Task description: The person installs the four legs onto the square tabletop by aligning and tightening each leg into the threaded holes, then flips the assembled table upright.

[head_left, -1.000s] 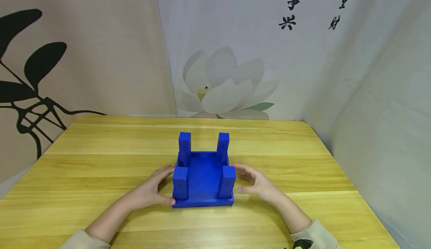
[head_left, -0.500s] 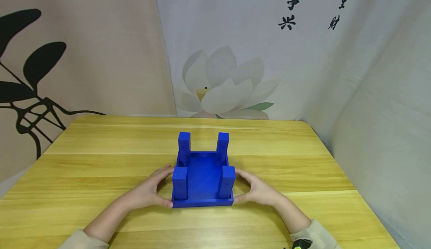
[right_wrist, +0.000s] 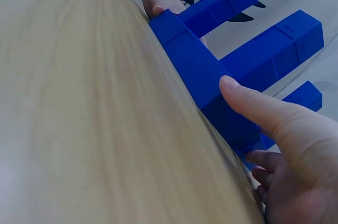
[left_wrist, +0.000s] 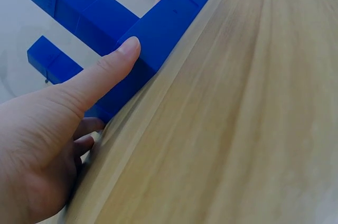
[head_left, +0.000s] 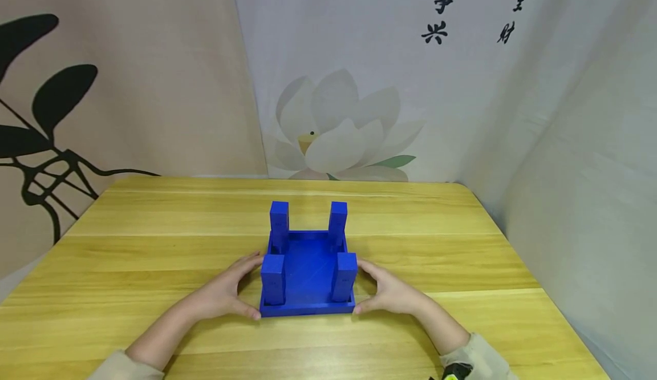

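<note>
A blue rectangular tray-like base lies flat on the wooden table. A square blue post stands upright at each of its corners. My left hand holds the base's left side, with the thumb at the near left corner and the fingers along the side. My right hand holds the opposite side in a like way, thumb at the near right corner. In the left wrist view the thumb lies against the base's wall. Up close in the right wrist view, post ends carry small markings; fingertips are partly hidden.
The wooden table spreads around the base on all sides. Behind it hangs a pale curtain printed with a lotus flower and characters. Another pale curtain closes off the right. Dark printed leaves show at far left.
My right hand has closed in on the base's right side, its thumb now at the near corner. My left thumb has slid slightly outward at its corner. The base looks unmoved.
</note>
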The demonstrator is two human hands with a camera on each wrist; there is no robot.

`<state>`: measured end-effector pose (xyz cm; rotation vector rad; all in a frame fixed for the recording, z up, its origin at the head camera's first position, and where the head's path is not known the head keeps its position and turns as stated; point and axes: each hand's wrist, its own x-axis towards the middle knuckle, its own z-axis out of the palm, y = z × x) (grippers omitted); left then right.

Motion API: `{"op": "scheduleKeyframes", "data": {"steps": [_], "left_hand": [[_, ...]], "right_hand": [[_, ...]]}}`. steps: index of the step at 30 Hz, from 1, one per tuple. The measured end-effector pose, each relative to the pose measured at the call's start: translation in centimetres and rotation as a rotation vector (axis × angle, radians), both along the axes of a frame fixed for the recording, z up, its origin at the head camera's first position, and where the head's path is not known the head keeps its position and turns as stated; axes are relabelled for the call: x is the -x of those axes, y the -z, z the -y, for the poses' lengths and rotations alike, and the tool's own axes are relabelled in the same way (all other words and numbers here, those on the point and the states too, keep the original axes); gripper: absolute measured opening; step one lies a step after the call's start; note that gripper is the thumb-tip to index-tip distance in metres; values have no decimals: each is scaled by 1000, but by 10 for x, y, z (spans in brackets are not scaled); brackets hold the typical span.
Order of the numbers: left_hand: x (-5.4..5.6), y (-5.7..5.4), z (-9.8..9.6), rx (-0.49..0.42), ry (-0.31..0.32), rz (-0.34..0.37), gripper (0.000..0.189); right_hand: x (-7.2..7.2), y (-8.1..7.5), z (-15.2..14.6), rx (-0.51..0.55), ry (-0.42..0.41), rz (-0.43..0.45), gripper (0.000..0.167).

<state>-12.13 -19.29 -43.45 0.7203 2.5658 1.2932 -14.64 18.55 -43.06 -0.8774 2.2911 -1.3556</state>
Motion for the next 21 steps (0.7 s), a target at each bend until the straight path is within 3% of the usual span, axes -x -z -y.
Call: {"op": "scheduleKeyframes", "data": {"steps": [12,21], "left_hand": [[0,-1,-1,-9,-32,-3,109],[1,-1,-4,17,-96,24,112]], "right_hand": [[0,0,2,-38,46,-38,98],[2,3,3,-17,54,-83,94]]}}
